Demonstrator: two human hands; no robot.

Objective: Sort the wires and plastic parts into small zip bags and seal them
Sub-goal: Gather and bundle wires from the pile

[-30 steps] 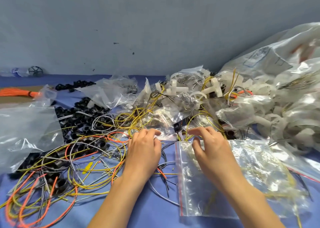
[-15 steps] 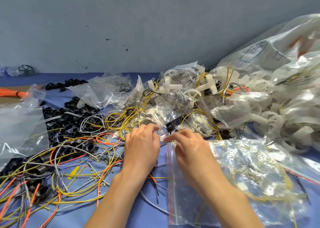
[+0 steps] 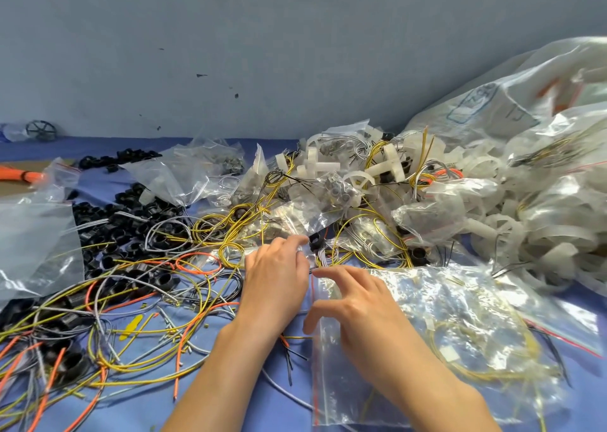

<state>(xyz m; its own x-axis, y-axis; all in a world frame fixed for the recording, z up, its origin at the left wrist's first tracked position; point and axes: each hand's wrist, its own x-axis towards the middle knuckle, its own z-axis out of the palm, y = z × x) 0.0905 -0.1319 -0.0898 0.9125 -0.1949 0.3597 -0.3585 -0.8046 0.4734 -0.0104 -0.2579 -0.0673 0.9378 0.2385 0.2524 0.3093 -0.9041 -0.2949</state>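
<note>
A clear zip bag (image 3: 460,343) with a red seal line lies flat at the front right, holding yellow wires. My right hand (image 3: 361,307) rests on its left part, fingers spread, index finger pointing at the bag's top left corner. My left hand (image 3: 276,280) sits just left of it, fingertips curled and pinching the edge of a small clear plastic bag (image 3: 303,224) at the foot of the pile. Loose yellow, orange and grey wires (image 3: 147,326) sprawl at the left. Black plastic rings (image 3: 124,224) and white plastic parts (image 3: 384,169) lie behind.
Large filled plastic sacks (image 3: 525,136) rise at the right. More clear bags (image 3: 187,175) lie at the back centre, and a big clear bag (image 3: 33,244) covers the left edge. An orange bundle (image 3: 19,174) and a black wheel (image 3: 41,130) sit far left by the wall.
My right hand has slid back toward me on the zip bag and spread its fingers. My left hand stays by the pile, fingertips closed on clear plastic.
</note>
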